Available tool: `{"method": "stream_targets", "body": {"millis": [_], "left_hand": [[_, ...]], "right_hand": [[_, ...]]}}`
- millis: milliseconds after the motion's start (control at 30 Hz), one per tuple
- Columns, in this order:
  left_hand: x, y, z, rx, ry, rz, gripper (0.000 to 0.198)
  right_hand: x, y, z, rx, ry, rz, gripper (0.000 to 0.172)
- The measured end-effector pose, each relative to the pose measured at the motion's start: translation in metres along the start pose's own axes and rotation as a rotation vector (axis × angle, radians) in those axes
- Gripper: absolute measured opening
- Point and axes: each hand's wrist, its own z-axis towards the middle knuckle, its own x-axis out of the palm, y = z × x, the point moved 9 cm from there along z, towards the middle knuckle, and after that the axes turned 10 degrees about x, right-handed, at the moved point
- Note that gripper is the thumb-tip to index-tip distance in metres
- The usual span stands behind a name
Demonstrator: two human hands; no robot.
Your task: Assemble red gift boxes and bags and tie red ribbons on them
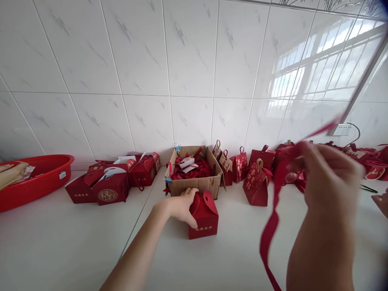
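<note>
My left hand (182,207) grips the left side of a small dark red gift box (204,220), thumb in front and fingers over the top. The box stands upright on the white table, with gold lettering on its front and round holes in its raised top flaps. My right hand (329,173), somewhat blurred, is raised to the right with its fingers pinched on a long red ribbon (274,218). One end of the ribbon trails down toward the table, and the other stretches up to the right.
Behind the gift box stands a cardboard carton (194,188) of red ribbons and tags. Red boxes (109,188) and a red basin (39,192) are on the left. Triangular red boxes (256,186) stand on the right. Another person's hand (382,203) shows at the right edge.
</note>
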Motion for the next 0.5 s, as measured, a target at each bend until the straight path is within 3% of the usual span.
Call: {"method": "stream_targets", "body": {"millis": [133, 267, 367, 500], "left_hand": [[-0.003, 0.000, -0.009, 0.017, 0.059, 0.001, 0.119], [-0.004, -0.006, -0.017, 0.042, 0.088, -0.021, 0.127], [-0.010, -0.014, -0.021, 0.073, 0.022, -0.034, 0.115], [-0.018, -0.018, -0.021, 0.076, -0.074, -0.015, 0.086]], "right_hand": [[0.085, -0.023, -0.022, 0.135, 0.680, -0.249, 0.036], [0.134, -0.042, -0.053, 0.055, 1.094, -0.514, 0.030], [0.150, -0.054, -0.069, 0.055, 1.238, -0.604, 0.031], [0.158, -0.062, -0.073, 0.062, 1.230, -0.650, 0.032]]}}
